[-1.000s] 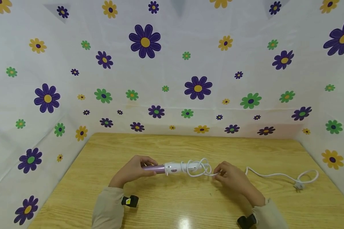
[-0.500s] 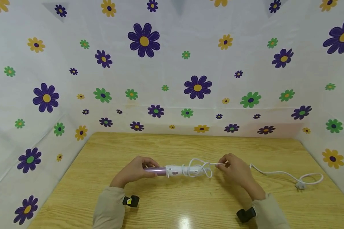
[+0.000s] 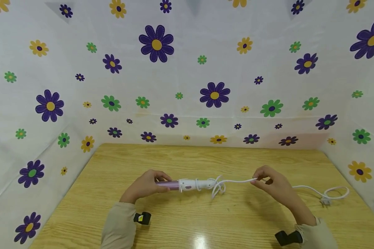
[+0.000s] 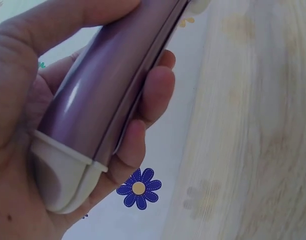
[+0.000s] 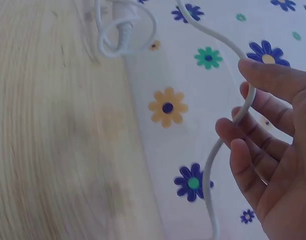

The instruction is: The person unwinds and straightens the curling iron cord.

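Note:
A hair curling iron (image 3: pixel 187 184) with a purple barrel (image 4: pixel 100 97) and white handle is held just above the wooden table (image 3: pixel 187 214). My left hand (image 3: pixel 144 186) grips the barrel near its white tip (image 4: pixel 63 180). A white cord (image 3: pixel 237 181) is looped round the handle end and runs right. My right hand (image 3: pixel 272 186) pinches the cord (image 5: pixel 243 107) between thumb and fingers, holding it off the table. Past that hand the cord trails to a coil and plug (image 3: pixel 325 200) lying on the table.
Flower-patterned white sheets (image 3: pixel 187 86) wall in the table at the back and both sides. A black wrist camera (image 3: pixel 142 218) sits on the left sleeve and another (image 3: pixel 288 238) on the right sleeve.
My right hand has pulled the cord out to the right and a little up, drawing loops off the handle. The left hand and the iron have stayed in place.

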`<state>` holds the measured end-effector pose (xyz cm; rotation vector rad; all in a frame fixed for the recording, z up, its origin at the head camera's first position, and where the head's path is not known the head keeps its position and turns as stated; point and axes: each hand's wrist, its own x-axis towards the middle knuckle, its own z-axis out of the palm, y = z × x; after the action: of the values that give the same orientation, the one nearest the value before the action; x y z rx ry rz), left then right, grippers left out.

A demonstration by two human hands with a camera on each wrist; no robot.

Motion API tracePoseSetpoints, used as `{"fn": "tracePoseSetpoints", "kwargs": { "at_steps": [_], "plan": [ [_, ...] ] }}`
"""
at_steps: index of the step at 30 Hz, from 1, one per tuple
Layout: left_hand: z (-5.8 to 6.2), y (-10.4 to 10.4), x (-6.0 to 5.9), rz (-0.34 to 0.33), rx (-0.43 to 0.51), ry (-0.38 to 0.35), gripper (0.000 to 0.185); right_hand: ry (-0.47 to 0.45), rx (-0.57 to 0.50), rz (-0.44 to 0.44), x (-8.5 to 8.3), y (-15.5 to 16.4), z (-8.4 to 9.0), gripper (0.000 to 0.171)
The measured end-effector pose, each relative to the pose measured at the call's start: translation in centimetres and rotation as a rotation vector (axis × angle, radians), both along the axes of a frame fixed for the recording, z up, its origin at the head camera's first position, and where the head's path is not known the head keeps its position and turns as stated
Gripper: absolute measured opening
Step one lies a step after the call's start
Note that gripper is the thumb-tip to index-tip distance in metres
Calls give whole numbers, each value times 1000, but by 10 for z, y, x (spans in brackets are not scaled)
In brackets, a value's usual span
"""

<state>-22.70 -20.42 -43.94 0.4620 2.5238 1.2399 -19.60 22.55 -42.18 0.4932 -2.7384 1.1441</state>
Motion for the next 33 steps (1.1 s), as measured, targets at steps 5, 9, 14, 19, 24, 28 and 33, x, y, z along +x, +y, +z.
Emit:
{"fn": "tracePoseSetpoints", "kwargs": {
  "at_steps": [5,9,14,19,24,28,33],
  "plan": [
    [1,-3,0,2,29,-1,34,10,-14,37,5,26,2,9],
    [2,-5,-1,-8,47,2,36,-43,13,38,4,40,-1,8],
    [3,-6,0,-4,48,4,34,-125,79,35,-2,44,-13,10],
    [3,-7,0,-3,61,-11,35,-149,59,60,-8,43,-27,11],
    [0,-7,0,2,74,-15,35,-226,46,93,-11,43,-38,12],
    [-2,-6,-1,15,66,-21,35,-273,50,108,-11,43,-40,16],
    [-3,-7,-3,9,65,-20,34,-197,64,84,-7,39,-32,23]
  ]
}}
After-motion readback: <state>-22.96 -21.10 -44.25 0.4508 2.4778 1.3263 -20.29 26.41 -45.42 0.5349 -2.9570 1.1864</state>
